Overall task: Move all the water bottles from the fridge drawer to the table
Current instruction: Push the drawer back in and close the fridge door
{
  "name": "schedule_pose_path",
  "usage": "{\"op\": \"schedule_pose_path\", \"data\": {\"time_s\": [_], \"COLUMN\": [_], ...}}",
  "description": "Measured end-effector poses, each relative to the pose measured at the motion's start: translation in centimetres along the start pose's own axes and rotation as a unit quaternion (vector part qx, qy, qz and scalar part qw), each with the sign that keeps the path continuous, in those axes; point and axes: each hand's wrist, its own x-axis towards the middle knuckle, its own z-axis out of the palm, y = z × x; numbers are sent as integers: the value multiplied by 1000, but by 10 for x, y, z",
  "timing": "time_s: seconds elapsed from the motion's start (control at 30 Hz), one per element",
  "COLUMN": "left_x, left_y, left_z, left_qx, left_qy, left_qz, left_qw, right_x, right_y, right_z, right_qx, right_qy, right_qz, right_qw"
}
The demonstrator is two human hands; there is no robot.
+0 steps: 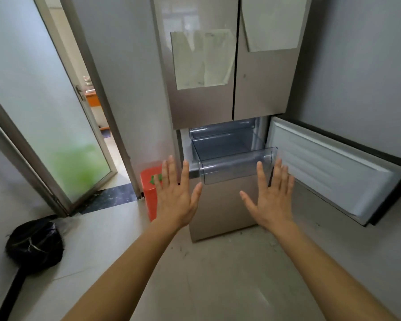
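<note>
Both hands are raised, backs to the camera, before the fridge (pixel 218 100). The left hand (pixel 175 200) has its fingers straight and spread, and so does the right hand (pixel 272 200). At 12 o'clock from them the clear drawer (pixel 237 167) stands pulled out of the lower compartment. The right fingertips overlap its front corner, but whether they touch it is unclear. The lower door (pixel 333 172) hangs open at 3 o'clock. A red bin (pixel 149 193) stands at 9 o'clock of the left hand.
</note>
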Motion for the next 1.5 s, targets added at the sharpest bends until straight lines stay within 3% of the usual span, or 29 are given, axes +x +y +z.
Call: {"op": "schedule_pose_path", "data": {"time_s": [0.43,0.63,0.9,1.0,1.1,1.17,1.27,1.4,1.5], "left_x": [172,263,302,307,310,310,306,309,315], "left_y": [25,44,78,91,107,109,104,105,106], "left_z": [147,193,274,299,315,320,326,337,345], "left_qx": [-77,-93,-103,-78,-39,-13,52,48,48], "left_qy": [-154,-200,-259,-270,-272,-257,-268,-234,-210], "left_qz": [-28,1,-97,-172,-216,-217,-179,-193,-193], "left_qw": [985,975,955,944,937,942,945,952,957], "right_x": [168,246,305,327,346,354,366,376,378], "right_y": [51,83,137,146,151,145,142,144,146], "right_z": [109,139,210,230,257,263,270,273,276], "right_qx": [-38,-17,55,172,322,384,414,424,469], "right_qy": [-137,-152,-230,-256,-261,-250,-241,-221,-214], "right_qz": [24,60,119,185,309,345,358,341,332], "right_qw": [990,986,964,933,856,819,802,810,790]}}
